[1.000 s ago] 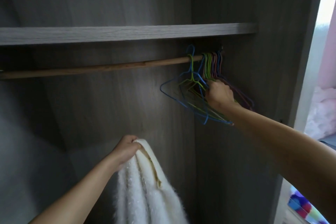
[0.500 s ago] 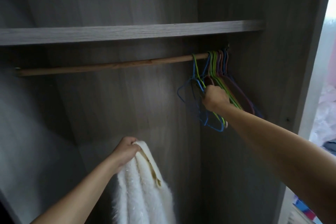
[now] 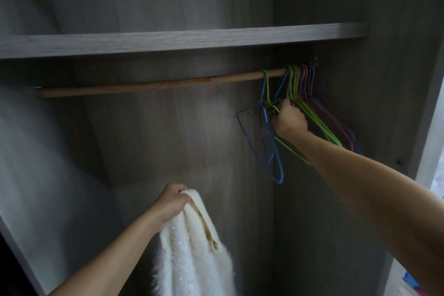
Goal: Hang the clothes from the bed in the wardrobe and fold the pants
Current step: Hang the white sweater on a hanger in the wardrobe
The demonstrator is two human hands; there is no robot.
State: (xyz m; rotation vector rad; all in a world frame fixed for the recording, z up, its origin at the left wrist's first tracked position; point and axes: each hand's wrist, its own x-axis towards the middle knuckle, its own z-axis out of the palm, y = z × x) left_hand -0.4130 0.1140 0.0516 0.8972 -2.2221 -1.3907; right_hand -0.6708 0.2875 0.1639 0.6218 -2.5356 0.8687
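Inside the wardrobe (image 3: 144,127), right hand (image 3: 290,120) fingers grip tangled hangers (image 3: 271,132), which one unclear; left hand (image 3: 171,204) clutches sweater (image 3: 192,255).

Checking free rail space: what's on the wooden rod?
Only wire hangers, bunched at the right end of the wooden rod; the rest is bare. The right hand grips among them, hiding some necks. No clothes hang there.

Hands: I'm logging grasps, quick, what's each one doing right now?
Left hand: closed, holding the white garment.
Right hand: closed on the hangers at the rod.
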